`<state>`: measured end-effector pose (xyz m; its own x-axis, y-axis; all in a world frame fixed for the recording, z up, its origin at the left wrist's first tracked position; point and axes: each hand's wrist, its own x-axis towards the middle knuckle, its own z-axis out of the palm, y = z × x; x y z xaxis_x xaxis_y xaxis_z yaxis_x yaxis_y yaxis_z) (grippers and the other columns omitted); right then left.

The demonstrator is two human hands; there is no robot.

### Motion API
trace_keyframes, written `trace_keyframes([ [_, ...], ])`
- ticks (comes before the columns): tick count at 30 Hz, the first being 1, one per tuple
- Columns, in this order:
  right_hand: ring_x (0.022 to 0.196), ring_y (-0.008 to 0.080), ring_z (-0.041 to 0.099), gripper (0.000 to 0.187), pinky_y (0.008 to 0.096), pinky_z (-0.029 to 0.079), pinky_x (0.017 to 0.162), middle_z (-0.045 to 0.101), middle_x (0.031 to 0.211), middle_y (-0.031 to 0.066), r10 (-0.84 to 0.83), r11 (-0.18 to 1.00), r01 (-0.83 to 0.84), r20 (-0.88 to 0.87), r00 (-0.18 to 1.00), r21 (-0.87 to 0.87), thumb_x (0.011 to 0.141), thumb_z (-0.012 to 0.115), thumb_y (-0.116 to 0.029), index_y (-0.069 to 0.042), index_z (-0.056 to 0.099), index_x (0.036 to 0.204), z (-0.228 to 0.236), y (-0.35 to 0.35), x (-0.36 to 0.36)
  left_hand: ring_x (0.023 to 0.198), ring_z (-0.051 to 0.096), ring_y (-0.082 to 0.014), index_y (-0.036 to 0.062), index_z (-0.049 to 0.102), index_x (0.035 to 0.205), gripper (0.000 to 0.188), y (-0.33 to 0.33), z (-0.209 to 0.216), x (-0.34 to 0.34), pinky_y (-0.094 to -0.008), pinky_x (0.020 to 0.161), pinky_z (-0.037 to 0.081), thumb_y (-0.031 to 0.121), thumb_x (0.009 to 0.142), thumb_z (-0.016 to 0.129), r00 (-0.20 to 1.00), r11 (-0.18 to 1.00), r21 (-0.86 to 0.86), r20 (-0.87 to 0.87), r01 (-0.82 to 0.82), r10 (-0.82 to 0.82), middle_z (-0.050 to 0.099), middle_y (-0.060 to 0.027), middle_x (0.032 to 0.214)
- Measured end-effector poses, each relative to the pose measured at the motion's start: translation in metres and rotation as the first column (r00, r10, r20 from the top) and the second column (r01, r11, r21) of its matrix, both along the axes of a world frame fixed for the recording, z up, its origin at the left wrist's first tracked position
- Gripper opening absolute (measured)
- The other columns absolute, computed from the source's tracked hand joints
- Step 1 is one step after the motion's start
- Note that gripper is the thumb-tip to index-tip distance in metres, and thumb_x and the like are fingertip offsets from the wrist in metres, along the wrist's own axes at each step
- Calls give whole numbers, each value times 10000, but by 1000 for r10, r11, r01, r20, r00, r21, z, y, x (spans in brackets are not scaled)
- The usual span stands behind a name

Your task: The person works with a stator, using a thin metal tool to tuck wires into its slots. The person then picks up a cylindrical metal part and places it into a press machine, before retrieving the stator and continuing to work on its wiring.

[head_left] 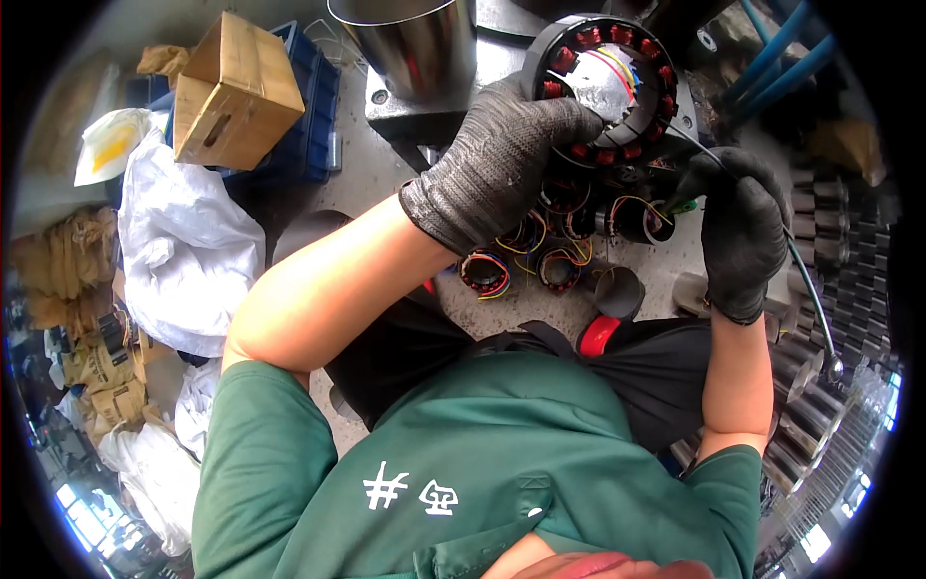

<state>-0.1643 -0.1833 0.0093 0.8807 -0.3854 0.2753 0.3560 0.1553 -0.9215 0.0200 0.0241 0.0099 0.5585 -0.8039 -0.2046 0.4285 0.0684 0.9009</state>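
A gloved left hand (pixel 506 150) grips a coil-wound ring (pixel 666 79); the right hand (pixel 748 227) clasps a thin rod (pixel 813 292). Best keep the ring steady, sparing its coloured wires (pixel 621 68).

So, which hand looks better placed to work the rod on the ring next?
Probably the right: the right hand holds the rod, one end of it pointing toward the ring. The left hand is taken up gripping the ring's rim.

I observe a grey, speckled floor (pixel 362 174). At left: 1 cardboard box (pixel 253 106) and blue crating (pixel 315 106). At left rear: bright light patches (pixel 87 516).
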Motion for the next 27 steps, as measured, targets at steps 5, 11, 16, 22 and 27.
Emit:
trace_keyframes([
  [5, 942, 299, 727, 364, 411, 581, 869, 735, 1107, 235, -15, 999, 17, -44, 999, 47, 1005, 549, -179, 64, 628, 1264, 0, -3, -1, 931, 724, -202, -6, 711, 1120, 292, -1, -4, 1, -360, 792, 636, 182, 896, 694, 995, 1000, -7, -102, 11, -11, 700, -113, 1050],
  [11, 950, 234, 737, 270, 366, 583, 906, 753, 1093, 193, -193, 957, 185, -12, 981, -223, 1000, 600, -85, 46, 673, 1225, 1, 17, -4, 943, 725, -231, -4, 665, 1204, 358, -4, -2, -4, -379, 820, 640, 157, 886, 696, 999, 999, -39, -41, -4, 2, 711, -126, 1098],
  [16, 961, 233, 735, 266, 366, 582, 909, 752, 1093, 187, -229, 940, 214, -28, 973, -265, 997, 595, -70, 48, 673, 1223, 3, 22, -6, 933, 726, -237, 15, 619, 1279, 436, -5, -6, -6, -378, 811, 640, 145, 871, 700, 1000, 1000, -28, -29, 1, -2, 719, -120, 1074],
  [22, 982, 203, 715, 221, 350, 571, 904, 740, 1088, 128, -290, 761, 242, 17, 957, -602, 989, 592, -41, 36, 685, 1174, 15, 32, -5, 906, 733, -188, 14, 635, 1255, 412, -8, -1, -10, -331, 751, 635, 139, 872, 716, 1000, 998, -67, 20, -20, 22, 729, -99, 1063],
  [27, 961, 192, 702, 201, 322, 554, 903, 736, 1059, 100, -267, 506, 267, 145, 953, -820, 987, 582, -32, 23, 692, 1146, 11, 36, 3, 842, 724, -163, 17, 658, 1215, 378, -9, -6, -8, -299, 715, 615, 149, 868, 732, 994, 998, -38, 91, -50, 53, 735, -81, 1007],
])
